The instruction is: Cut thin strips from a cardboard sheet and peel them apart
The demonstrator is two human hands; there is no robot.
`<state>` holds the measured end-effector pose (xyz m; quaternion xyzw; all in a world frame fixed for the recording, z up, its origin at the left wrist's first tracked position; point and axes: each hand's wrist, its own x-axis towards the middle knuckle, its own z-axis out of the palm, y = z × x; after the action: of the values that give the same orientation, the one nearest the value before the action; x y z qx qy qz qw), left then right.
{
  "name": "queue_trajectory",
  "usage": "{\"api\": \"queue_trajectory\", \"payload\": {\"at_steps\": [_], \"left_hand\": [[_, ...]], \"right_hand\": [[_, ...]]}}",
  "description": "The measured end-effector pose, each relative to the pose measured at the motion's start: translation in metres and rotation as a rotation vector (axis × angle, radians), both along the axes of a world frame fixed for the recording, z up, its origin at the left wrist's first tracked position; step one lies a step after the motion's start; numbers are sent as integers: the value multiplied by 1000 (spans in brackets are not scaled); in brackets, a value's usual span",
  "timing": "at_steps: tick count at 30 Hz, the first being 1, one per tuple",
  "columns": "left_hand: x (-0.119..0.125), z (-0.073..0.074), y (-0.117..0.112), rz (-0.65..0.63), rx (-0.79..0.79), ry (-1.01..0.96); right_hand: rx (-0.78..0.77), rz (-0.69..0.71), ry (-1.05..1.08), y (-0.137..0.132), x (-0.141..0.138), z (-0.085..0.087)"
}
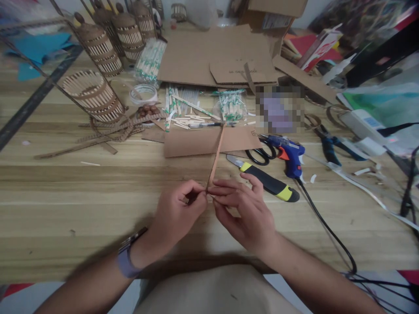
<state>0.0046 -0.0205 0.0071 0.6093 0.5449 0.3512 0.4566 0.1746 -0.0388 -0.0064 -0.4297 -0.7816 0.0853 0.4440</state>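
A narrow strip of brown cardboard points away from me, its near end pinched between both hands. My left hand is closed, thumb and forefinger gripping that end. Against the same end my right hand presses its thumb and fingers, with the little finger raised. The strip's far part passes over a flat cardboard piece on the table. A utility knife with a yellow and black handle lies just beyond my right hand. Black-handled scissors and a blue glue gun rest behind it.
Lantern-like stick-and-cardboard baskets stand at the left, beside cardboard strips. Bagged sticks, a tape roll and large cardboard sheets lie farther back. Pliers and the glue gun's black cord are at the right.
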Motion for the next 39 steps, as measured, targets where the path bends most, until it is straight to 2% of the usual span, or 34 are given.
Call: {"api": "queue_trajectory", "payload": {"at_steps": [3,5,9,15,19,25,30,39], "left_hand": [[-1,-2,1,-19,-44,-68],[-2,-3,1,-34,-60,-91],[-2,-6,0,-41,-88,-98],[-3,-12,1,-144,-134,-122],[-2,-13,2,-110,-155,-107],[3,-7,-2,-26,-47,-71],[2,-9,-1,10,-84,-82],[0,-10,2,-84,-173,-156]], "right_hand": [[-139,-13,101,3,4,2],[-179,-26,121,5,6,3],[-72,-39,52,5,6,1],[25,-31,-44,3,2,-2],[57,-32,-73,3,0,-3],[39,1,-57,1,0,-4],[-26,5,3,0,1,-3],[-3,-12,-20,4,4,-3]]}}
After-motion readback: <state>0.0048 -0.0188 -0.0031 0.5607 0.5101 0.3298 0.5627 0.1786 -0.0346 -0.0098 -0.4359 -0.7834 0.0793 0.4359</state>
